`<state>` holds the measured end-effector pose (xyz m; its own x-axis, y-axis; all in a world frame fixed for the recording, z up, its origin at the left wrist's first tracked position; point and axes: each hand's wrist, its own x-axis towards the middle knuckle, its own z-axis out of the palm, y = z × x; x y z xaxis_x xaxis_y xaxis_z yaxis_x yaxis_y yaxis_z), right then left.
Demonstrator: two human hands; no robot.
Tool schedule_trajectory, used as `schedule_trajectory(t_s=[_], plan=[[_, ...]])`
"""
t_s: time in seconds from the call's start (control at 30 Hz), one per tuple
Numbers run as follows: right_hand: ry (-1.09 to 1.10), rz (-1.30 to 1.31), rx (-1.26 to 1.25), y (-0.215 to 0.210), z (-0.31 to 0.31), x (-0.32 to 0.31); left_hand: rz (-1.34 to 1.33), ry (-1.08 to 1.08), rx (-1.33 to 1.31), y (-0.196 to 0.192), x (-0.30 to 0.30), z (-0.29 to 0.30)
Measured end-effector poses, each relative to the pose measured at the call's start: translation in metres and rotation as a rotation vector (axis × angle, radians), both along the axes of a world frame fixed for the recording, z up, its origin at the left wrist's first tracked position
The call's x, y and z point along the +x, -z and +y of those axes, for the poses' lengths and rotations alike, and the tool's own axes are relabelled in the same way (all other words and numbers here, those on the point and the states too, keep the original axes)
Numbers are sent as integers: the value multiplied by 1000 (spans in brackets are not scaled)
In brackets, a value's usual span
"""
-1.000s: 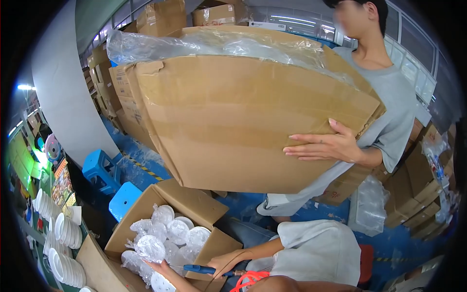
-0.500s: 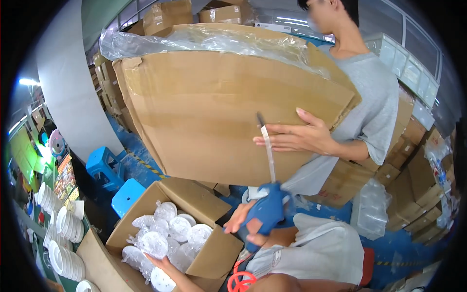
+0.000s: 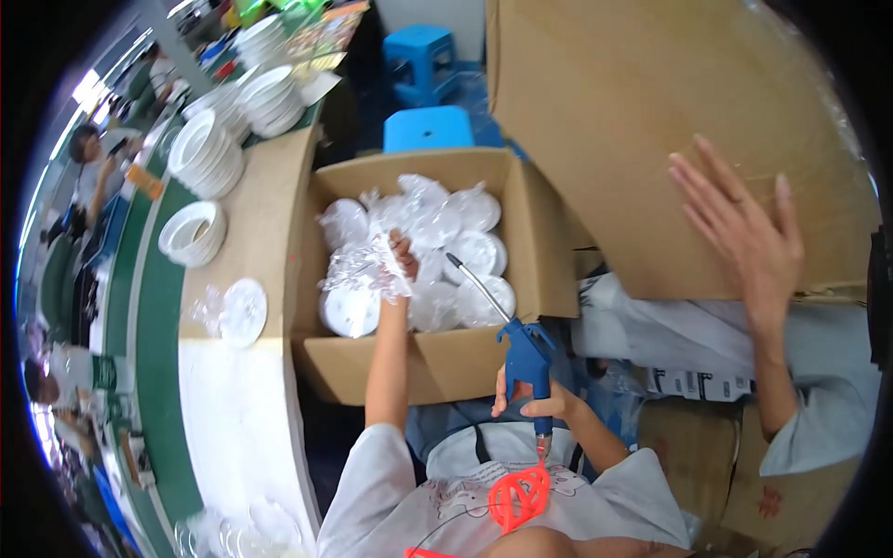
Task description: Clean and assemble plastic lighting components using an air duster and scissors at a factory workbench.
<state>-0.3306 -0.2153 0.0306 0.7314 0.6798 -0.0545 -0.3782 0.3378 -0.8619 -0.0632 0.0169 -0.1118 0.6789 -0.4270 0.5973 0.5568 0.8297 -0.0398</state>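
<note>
My left hand is inside an open carton, its fingers closed on a crumpled clear plastic bag. Several round white pieces, wrapped in clear film, fill the carton around it. In front of my body, my right hand grips a blue air blow gun. The gun's metal nozzle points up and to the left, over the carton's near right part. From its handle hangs a coiled orange hose.
Stacks of white round dishes and a single white disc stand on the workbench at left. Blue stools are beyond the carton. At right a co-worker's hand lies against a large carton.
The view has swung down and left, bringing the open carton to the middle. My left hand now has a crumpled bag. The blow gun, blurred before, now shows clearly in my right hand.
</note>
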Motion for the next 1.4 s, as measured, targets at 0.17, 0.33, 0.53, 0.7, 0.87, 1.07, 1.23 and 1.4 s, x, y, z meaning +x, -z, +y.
schedule_trajectory(t_s=[0.17, 0.33, 0.53, 0.7, 0.87, 1.07, 1.23, 1.4], plan=[[-147, 155, 6, 13, 11, 5, -200, -209, 128, -56, -33, 0], [-178, 152, 57, 9, 12, 21, -180, -8, -20, -49, -17, -5], [-148, 163, 57, 6, 1, 34, -74, 29, -151, -37, -4, -2], [-169, 94, -37, 6, 4, 47, -103, -100, 74, -37, -12, 3], [-66, 121, -57, -4, 7, 56, -54, -90, 101, -41, -13, -10], [-55, 106, -66, -4, 9, 62, -82, -239, 309, -2, -11, 12], [30, 120, -46, 13, 1, 67, 398, -609, 1004, 39, -38, 69], [243, 181, -112, 32, -29, 55, 289, -333, 1083, -43, -44, -10]])
